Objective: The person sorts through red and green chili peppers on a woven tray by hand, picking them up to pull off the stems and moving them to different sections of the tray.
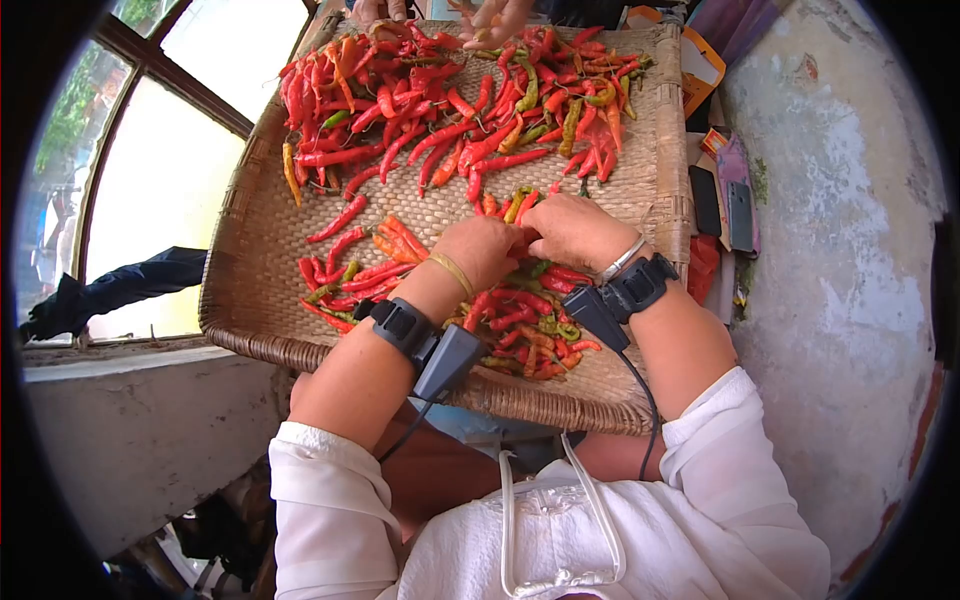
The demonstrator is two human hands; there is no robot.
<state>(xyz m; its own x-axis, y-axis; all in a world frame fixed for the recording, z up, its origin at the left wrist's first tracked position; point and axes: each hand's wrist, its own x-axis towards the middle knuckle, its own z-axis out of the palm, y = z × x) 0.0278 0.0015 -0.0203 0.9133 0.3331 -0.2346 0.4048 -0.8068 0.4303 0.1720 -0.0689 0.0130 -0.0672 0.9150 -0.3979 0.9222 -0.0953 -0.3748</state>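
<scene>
My left hand [482, 250] and my right hand [578, 232] meet over the middle of a woven basket tray [652, 200]. Both are closed, fingertips close together around a red chili pepper [522, 240] that shows only in part between them. Orange, yellow-green and red peppers [512, 206] lie just beyond my fingers. Beneath my wrists is a mixed pile of red, orange and green chilies [530, 330]. Left of my left hand sits a smaller group of mostly red chilies [345, 285]. My fingertips are partly hidden by the backs of my hands.
A large heap of chilies [430, 100] covers the tray's far half. Another person's hands [495, 22] reach in at the far edge. Windows [165, 130] are on the left, a worn wall [830, 250] on the right. Two phones [740, 215] lie beside the tray.
</scene>
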